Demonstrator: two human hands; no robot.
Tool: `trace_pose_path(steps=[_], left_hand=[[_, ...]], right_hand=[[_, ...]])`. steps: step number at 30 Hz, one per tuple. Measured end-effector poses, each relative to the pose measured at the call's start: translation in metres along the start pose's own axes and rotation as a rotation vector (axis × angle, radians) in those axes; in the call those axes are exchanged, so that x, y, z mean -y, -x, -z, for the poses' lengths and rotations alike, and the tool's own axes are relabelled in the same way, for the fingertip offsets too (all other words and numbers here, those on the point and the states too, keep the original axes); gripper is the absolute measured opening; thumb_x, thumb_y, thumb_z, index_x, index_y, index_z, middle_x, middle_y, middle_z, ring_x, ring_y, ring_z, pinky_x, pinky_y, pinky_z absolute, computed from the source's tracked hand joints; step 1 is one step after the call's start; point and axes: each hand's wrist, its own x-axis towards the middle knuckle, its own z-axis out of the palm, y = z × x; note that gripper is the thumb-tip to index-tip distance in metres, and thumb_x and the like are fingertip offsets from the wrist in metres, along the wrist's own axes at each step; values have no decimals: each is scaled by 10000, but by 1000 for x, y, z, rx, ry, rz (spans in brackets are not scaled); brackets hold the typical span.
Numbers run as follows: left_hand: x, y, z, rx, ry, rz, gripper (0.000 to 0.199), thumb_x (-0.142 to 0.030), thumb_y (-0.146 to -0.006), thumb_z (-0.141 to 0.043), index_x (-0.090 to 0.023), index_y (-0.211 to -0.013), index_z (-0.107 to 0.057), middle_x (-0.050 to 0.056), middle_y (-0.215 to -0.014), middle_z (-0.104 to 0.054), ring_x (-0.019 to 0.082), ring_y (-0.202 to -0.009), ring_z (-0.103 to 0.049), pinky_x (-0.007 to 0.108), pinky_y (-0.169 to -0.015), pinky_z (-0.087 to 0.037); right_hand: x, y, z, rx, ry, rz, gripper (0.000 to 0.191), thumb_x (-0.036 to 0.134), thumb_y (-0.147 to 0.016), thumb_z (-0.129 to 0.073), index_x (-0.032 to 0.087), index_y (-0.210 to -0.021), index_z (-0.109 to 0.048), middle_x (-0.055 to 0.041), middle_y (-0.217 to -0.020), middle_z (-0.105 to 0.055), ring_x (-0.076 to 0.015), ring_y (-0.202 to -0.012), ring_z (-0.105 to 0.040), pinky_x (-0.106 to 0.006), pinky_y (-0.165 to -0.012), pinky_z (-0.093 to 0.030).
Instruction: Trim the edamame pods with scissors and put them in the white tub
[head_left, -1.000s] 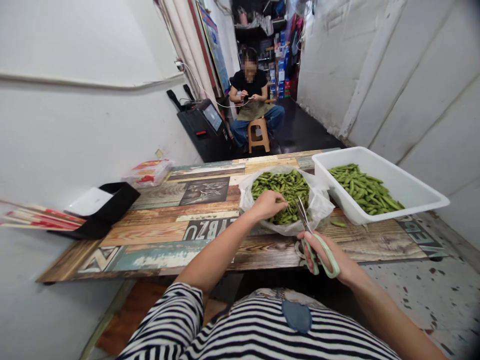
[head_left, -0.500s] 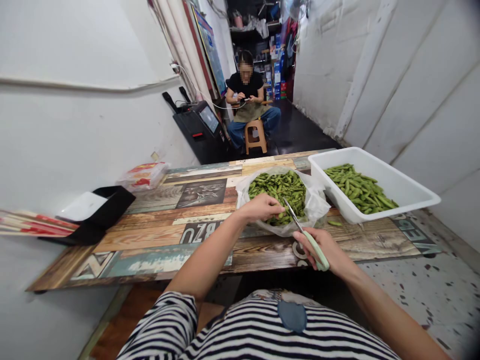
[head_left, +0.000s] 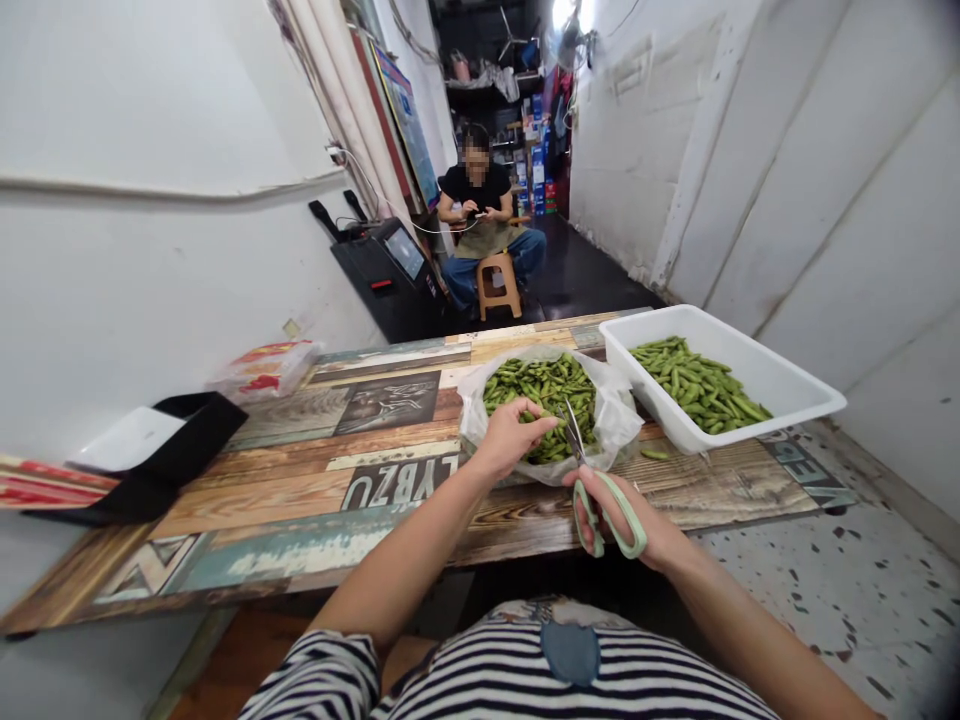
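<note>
A white plastic bag (head_left: 621, 415) full of green pods (head_left: 551, 378) lies open on the patterned wooden table. Over the bag's left part is my left hand (head_left: 514, 436), its thumb and fingers pinched together around what looks like a green pod. My right hand (head_left: 626, 510) grips scissors with pale green handles (head_left: 630, 525). The scissor blades are parted and point up over the bag, close to my left fingertips. To the right stands a white tub (head_left: 795, 395) with more green pods (head_left: 694, 385) in it. A single pod (head_left: 654, 454) rests on the table between bag and tub.
On the table's left are a black holder (head_left: 191, 450) with red-and-white wrapped sticks (head_left: 56, 485) and a clear packet with red print (head_left: 266, 368). Beyond the table, a person (head_left: 480, 200) sits by a black machine (head_left: 386, 275) with a screen.
The scissor blades have opened and swung more upright, nearer my left fingers. The view has shifted slightly, moving the table and bag down and left in the picture.
</note>
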Motion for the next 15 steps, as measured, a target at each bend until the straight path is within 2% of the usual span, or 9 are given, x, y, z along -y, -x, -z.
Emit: trace_pose_path(steps=[5, 8, 11, 15], left_hand=[[3, 5, -9, -62, -15, -74, 350, -365, -629, -729, -174, -702, -444, -102, -412, -391, 33, -374, -329, 167, -397, -216], [6, 5, -11, -106, -50, -83, 335, -374, -643, -712, -174, -705, -451, -92, -424, -423, 35, -379, -346, 168, -404, -239], [8, 3, -12, -107, -51, -59, 348, -389, -634, -713, -175, -705, -448, -86, -425, -444, 35, -375, -335, 170, -402, -232], [2, 1, -15, -72, -53, -41, 386, -428, -609, -727, -163, -687, -457, -81, -432, -439, 30, -375, -328, 166, -399, -218]], right_hand=[[-1, -2, 1, -32, 15, 32, 468, 641, -788, -485, 189, -904, -523, 59, -542, -503, -95, -392, -493, -214, -382, -426], [0, -2, 0, -26, 17, 39, 463, 642, -787, -484, 181, -806, -513, 54, -543, -506, -84, -391, -492, -209, -386, -433], [3, -4, 1, -36, 29, 14, 465, 648, -774, -496, 184, -745, -488, 71, -486, -467, -75, -349, -460, -198, -346, -420], [5, -3, 5, -104, -3, -32, 470, 641, -751, -529, 176, -816, -513, 105, -424, -421, -50, -278, -375, -170, -276, -375]])
